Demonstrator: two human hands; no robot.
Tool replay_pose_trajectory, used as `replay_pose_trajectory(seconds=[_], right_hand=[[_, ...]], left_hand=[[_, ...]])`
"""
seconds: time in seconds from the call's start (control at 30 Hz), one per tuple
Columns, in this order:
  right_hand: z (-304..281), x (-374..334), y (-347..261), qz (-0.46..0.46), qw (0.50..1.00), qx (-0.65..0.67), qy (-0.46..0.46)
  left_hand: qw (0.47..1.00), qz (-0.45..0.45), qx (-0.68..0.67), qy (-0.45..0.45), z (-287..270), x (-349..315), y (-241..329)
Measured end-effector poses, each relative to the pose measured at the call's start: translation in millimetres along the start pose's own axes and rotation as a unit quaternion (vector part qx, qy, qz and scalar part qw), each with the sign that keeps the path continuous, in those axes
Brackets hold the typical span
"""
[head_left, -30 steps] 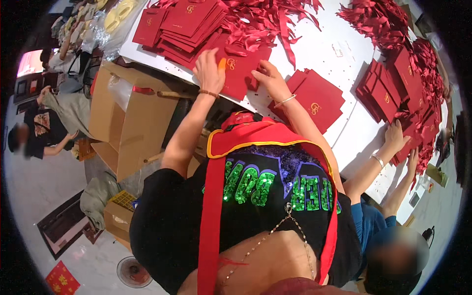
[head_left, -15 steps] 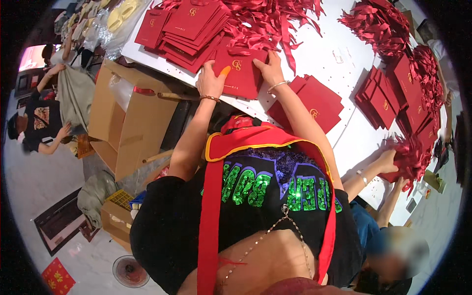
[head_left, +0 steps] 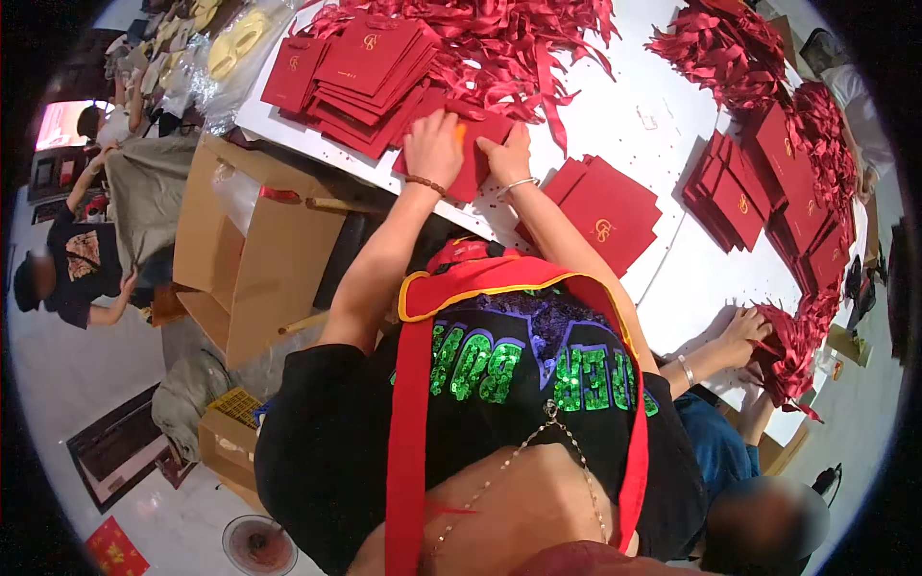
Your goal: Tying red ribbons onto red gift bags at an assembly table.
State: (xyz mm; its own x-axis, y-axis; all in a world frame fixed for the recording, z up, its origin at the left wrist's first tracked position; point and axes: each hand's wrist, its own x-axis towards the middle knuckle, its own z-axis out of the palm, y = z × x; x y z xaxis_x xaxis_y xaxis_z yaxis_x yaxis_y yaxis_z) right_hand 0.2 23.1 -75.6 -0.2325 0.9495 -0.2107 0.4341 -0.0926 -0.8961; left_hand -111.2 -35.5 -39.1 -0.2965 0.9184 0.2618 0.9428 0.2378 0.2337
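A dark red paper bag (head_left: 470, 180) with ribbon lies flat near the table's front edge, between my hands. My left hand (head_left: 434, 154) rests across its left part with the fingers lying flat, covering much of its front. An orange cover shows on one digit of that hand. At the bag's right edge, my right hand (head_left: 509, 159) grips it, with the thumb on the front; the other fingers are partly hidden. Beyond my left hand is a stack of red bags (head_left: 376, 60) with gold print. Beside my right forearm lies another fanned pile of red bags (head_left: 607, 213).
Heaps of red ribbon (head_left: 514, 48) cover the far side of the white table (head_left: 629, 115). More red bags (head_left: 730, 192) lie at the right, where a co-worker's hand (head_left: 741, 336) touches ribbons. An open cardboard box (head_left: 283, 254) stands left of the table. Another person holds grey cloth (head_left: 149, 202).
My left hand has moved right, from the bag's left edge onto its front. My right hand has shifted slightly down along the right edge. The co-worker's hand has moved slightly at the ribbons.
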Motion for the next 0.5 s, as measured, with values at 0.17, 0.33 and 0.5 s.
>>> replay_pose_trajectory(seconds=[0.17, 0.33, 0.5], right_hand=[[-7, -4, -15, 0.006, 0.999, 0.053, -0.002], [-25, -3, -17, -0.042, 0.97, 0.221, -0.093], [-94, -35, -17, -0.131, 0.979, 0.089, -0.13]], left_hand=[[0.999, -0.011, 0.041, 0.016, 12, 6, 8], [0.994, -0.005, 0.112, -0.021, 13, 18, 4], [0.992, -0.024, 0.112, -0.052, 7, 16, -1]])
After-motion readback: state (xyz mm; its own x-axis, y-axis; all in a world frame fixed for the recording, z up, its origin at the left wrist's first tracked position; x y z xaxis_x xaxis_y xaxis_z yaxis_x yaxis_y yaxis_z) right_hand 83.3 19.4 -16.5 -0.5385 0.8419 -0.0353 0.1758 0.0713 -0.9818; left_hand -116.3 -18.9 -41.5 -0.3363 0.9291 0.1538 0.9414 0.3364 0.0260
